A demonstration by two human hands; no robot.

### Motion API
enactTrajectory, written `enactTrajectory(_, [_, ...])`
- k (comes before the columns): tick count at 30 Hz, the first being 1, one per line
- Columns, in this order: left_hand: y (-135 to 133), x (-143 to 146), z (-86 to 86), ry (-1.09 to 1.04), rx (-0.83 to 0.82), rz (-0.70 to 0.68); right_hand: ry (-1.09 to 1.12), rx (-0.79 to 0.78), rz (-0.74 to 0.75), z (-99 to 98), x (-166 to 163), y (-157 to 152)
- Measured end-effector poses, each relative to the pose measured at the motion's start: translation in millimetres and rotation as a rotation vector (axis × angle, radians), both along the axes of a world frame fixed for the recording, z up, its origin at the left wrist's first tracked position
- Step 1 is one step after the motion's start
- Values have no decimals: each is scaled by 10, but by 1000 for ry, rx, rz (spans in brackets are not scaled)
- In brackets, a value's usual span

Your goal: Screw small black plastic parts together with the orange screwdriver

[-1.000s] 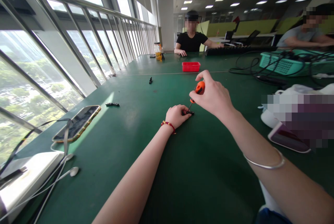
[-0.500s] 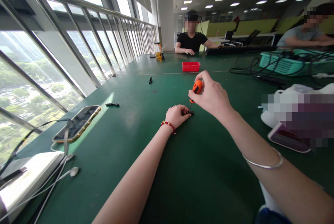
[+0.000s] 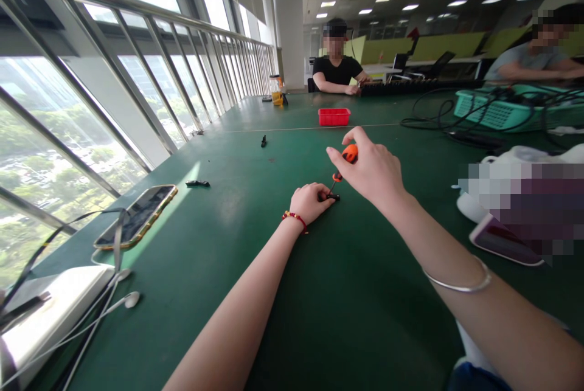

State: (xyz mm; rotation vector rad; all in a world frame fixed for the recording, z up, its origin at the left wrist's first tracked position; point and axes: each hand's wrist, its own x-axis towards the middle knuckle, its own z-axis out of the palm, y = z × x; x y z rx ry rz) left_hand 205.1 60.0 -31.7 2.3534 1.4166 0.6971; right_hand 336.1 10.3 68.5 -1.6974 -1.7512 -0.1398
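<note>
My left hand [image 3: 309,204] rests on the green table with its fingers closed on a small black part [image 3: 333,197], pressing it to the surface. My right hand [image 3: 374,166] is above and to the right of it, around the orange and black handle of a screwdriver [image 3: 350,154]. Its thumb and forefinger are lifted apart, while the other fingers, partly hidden, stay at the handle. The screwdriver is tilted, its thin shaft running down to the black part beside my left fingertips. The tip itself is too small to make out.
Black pieces lie at left [image 3: 198,183] and farther back [image 3: 263,141]. A red tray [image 3: 334,117] stands ahead. A phone [image 3: 137,214] and earphones [image 3: 132,300] are at left; a teal basket [image 3: 479,111] with cables is at right. A person [image 3: 336,75] sits across the table.
My right thumb and forefinger have spread apart on the screwdriver handle, which leans slightly more to the right. My left hand stays put. The person opposite has brought their hands together.
</note>
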Motion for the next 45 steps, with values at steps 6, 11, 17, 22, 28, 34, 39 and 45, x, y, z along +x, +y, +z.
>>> enactTrajectory(6, [0, 6, 1, -2, 16, -2, 30, 11, 30, -7, -6, 3])
enactTrajectory(11, [3, 7, 2, -4, 10, 0, -12, 50, 1, -7, -14, -5])
enactTrajectory(17, [2, 7, 1, -8, 7, -6, -65, 43, -37, -33, 11, 26])
enactTrajectory(22, [9, 5, -3, -21, -6, 0, -14, 75, 12, -45, 13, 30])
enactTrajectory(28, [20, 3, -20, -35, 1, -5, -25, 3, 1, -51, 11, 43])
enactTrajectory(34, [23, 3, -16, -36, 7, -3, 14, -5, 15, -61, 1, 48])
enactTrajectory(39, [38, -4, -34, -38, 4, -18, 16, 9, 74, -88, -3, 63])
enactTrajectory(45, [30, 3, -26, -36, 6, -10, 72, -74, 185, -104, 12, 105])
